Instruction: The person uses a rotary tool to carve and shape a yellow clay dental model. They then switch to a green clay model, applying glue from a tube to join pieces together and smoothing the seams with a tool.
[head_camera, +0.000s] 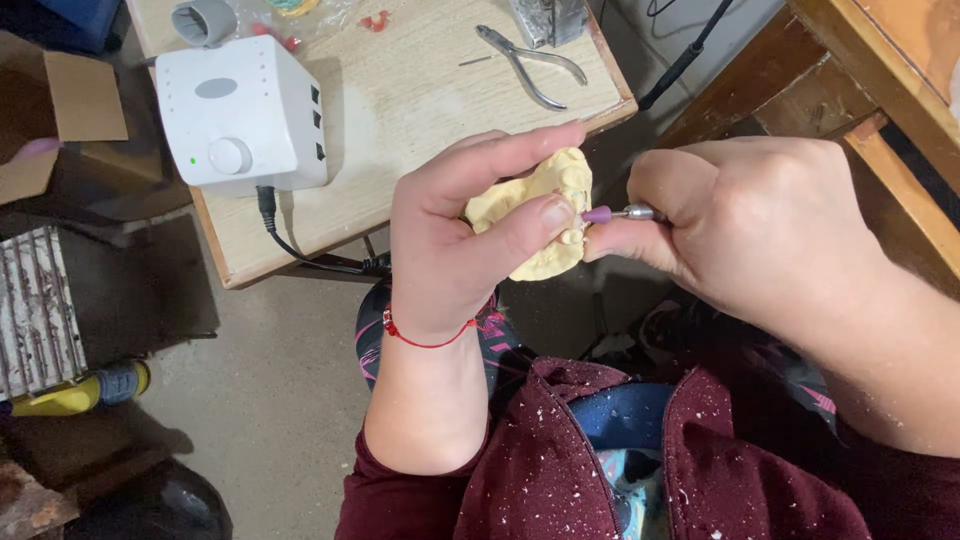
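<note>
Gripping a yellow plaster cast (540, 215) of teeth, the left hand (455, 250) pinches it between thumb and curled fingers, tilting the teeth toward the right hand (745, 230) so the tool can reach. That hand is closed like a fist around a rotary tool (635, 212), whose small purple tip (597, 214) touches the cast's edge. Left of the cast, a white control box (240, 115) sits on a small wooden table (420, 110); pliers (530, 62) lie above the cast.

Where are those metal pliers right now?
In the head view the pliers lie on the light wooden table, near its upper right corner, right of the white control box and above the left hand holding the yellow dental cast.
</note>
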